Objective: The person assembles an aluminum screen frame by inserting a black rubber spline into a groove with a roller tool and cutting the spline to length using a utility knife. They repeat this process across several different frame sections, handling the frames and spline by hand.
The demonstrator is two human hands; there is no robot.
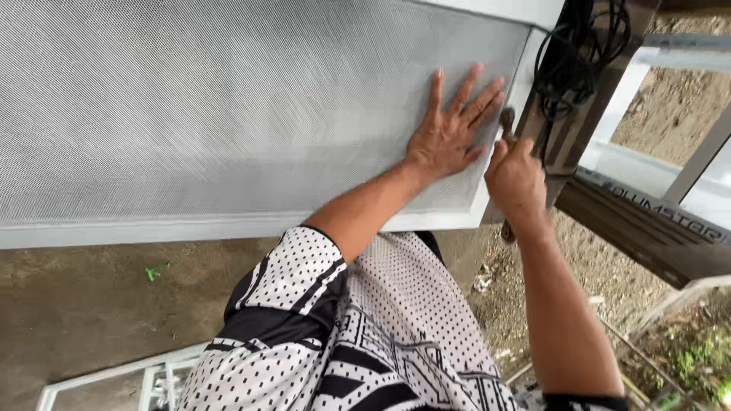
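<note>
Mesh panel [228, 99] under spread left hand [449, 133]; right hand [516, 179] grips tool [507, 122].

black cables [576, 57] crowd right hand [515, 179], mesh panel [228, 106] open

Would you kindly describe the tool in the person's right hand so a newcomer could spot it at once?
Start at the large grey mesh screen and follow its white frame to the right edge. There the right hand grips a slim tool, beside the flat left hand. Unlike the black cables nearby, it is short, rigid and brownish.
</note>
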